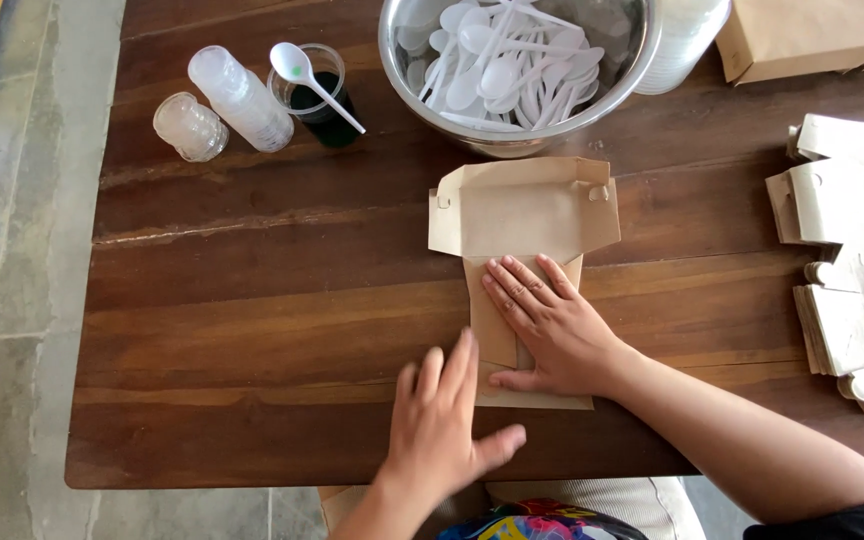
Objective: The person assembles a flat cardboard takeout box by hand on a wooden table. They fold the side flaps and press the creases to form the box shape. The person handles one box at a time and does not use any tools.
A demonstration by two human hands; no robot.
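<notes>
In the head view, a flat brown cardboard box blank (522, 215) is seen lying on the wooden table (252, 300), just in front of a metal bowl (402, 70) filled with white plastic spoons (502, 60). The right hand (547, 325) is laid palm-down on the lower flap of the blank, fingers spread and flat, nothing pinched. The left hand (442, 425) is held open beside it, fingers loosely spread at the flap's near left edge; whether it touches cannot be told. A stack of more box blanks (847, 270) is found at the right. Clear plastic cups (237, 95) and a cup of dark liquid (317, 95) with a spoon are seen at the upper left.
</notes>
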